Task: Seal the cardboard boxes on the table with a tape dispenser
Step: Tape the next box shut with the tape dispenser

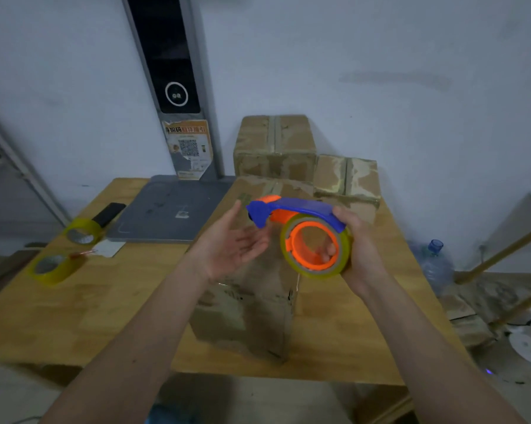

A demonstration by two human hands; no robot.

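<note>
A blue and orange tape dispenser (301,232) with a yellowish tape roll hangs above the nearest cardboard box (249,304). My right hand (357,249) grips it, thumb on the blue handle and fingers through the orange core. To its left, my left hand (232,240) is held palm up with straight fingers, just short of the dispenser's blue nose and holding nothing. Two more cardboard boxes stand at the back of the table: a taller one (275,146) with a tape strip down its middle and a lower one (347,180) to its right.
On the wooden table (74,316), two loose tape rolls (82,232) (53,267) lie at the left. Behind them lie a dark phone (108,213) and a grey scanner base (169,209) with an upright post. A water bottle (435,264) stands on the floor at the right.
</note>
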